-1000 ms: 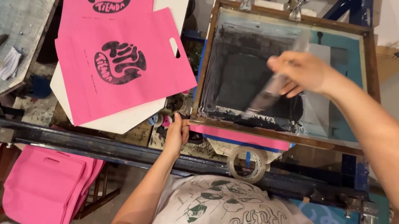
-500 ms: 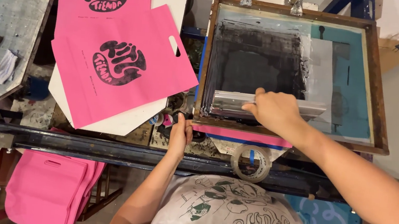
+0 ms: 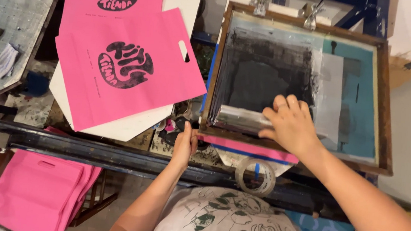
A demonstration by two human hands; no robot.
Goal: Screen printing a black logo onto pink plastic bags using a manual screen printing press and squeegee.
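Note:
A wooden-framed printing screen (image 3: 385, 104) lies flat, its mesh smeared with black ink. My right hand (image 3: 290, 124) grips a squeegee (image 3: 238, 119) that rests near the frame's front edge. My left hand (image 3: 186, 141) holds the frame's near left corner. A pink bag (image 3: 255, 150) peeks out from under the frame's front edge.
Two pink bags with black printed designs (image 3: 124, 66) lie on white boards to the left. A stack of plain pink bags (image 3: 37, 194) sits lower left. A roll of clear tape (image 3: 256, 177) hangs by the dark metal rail (image 3: 60, 141). Tools lie on a stained bench (image 3: 2, 17) far left.
My right hand has dragged the squeegee from the far part of the screen down to its front edge. My left hand has stayed on the frame corner.

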